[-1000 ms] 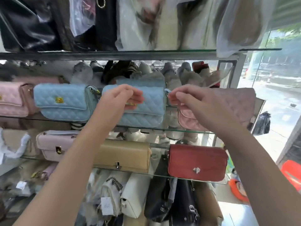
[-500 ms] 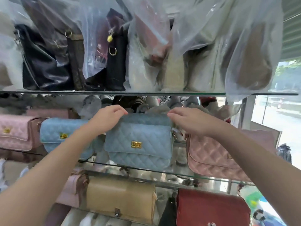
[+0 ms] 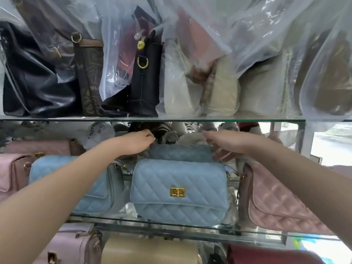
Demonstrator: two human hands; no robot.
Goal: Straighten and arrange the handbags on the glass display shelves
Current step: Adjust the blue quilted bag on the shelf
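A light blue quilted handbag (image 3: 179, 180) with a gold clasp stands upright at the front of the middle glass shelf (image 3: 171, 223). Right behind it a second blue quilted bag (image 3: 181, 152) shows only its top. My left hand (image 3: 137, 142) holds that rear bag's upper left corner. At the upper right corner my right hand (image 3: 226, 143) has its fingers curled round the bag. Another blue quilted bag (image 3: 95, 197) stands to the left, partly hidden by my left forearm. A pink quilted bag (image 3: 276, 206) leans at the right.
The upper glass shelf (image 3: 152, 118) sits close above my hands and carries black, brown and cream bags in plastic covers (image 3: 181, 82). A pink bag (image 3: 11, 174) stands at the far left. Below are a pale pink bag (image 3: 72, 244), a tan bag (image 3: 148, 252) and a red bag (image 3: 266, 254).
Both hands have left the front blue bag's top edge and reached further back to the rear blue bag. The view has tilted upward and closer to the shelf.
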